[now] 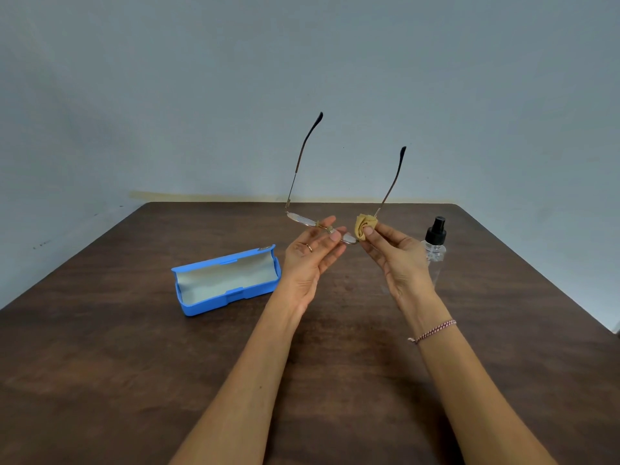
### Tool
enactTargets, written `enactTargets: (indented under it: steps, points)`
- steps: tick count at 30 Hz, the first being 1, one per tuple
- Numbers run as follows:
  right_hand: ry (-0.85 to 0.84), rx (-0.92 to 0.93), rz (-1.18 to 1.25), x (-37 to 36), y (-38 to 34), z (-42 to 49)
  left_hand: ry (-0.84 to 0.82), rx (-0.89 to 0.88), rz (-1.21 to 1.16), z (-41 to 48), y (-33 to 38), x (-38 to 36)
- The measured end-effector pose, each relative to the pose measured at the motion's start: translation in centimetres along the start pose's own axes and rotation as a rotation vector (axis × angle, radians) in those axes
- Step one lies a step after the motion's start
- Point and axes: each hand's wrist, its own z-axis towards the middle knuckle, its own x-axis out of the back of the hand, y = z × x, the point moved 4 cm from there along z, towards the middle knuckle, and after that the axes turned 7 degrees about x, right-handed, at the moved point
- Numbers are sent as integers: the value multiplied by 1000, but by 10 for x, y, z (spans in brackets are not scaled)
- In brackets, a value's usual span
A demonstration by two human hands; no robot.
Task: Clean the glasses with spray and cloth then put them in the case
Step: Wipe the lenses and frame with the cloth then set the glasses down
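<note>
On the dark brown wooden table (pixel 134 364), the open blue plastic case (pixel 226 280) waits on the left and the clear spray bottle (pixel 435 246) stands on the right, within reach. The thin gold-framed glasses (pixel 298 219) are held above the table, temples up. The left hand (pixel 310 260) seemingly pinches the bridge with near-straight fingers to steady them, while the right hand (pixel 392 260) pinches a bunched tan cloth (pixel 364 226) around one lens.

Your open blue plastic case (pixel 228 280) lies on the dark wooden table (pixel 100 364), at the left. The clear black-capped spray bottle (pixel 435 246) stands at the right. Your thin metal-framed glasses (pixel 299 219) hang above the table, between them.
</note>
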Motion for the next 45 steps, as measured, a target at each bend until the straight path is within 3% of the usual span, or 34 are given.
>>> enactTargets:
  steps: [4,10,15,20,35,45]
  points:
    - [7,43,-172,3,-1,2,-15,18,1,0,-2,0]
    - [26,103,-185,-4,-18,14,7,11,-22,1,-3,2]
    - [-115,202,-336,-16,-34,25,11,-80,-85,0,4,2]
    - [-244,171,-490,-17,-2,20,43,-115,-133,3,8,9]
    - [-6,247,-191,-7,-19,22,-20,54,-8,6,6,13]
    - [-64,241,-209,-8,-16,23,65,7,31,7,6,19]
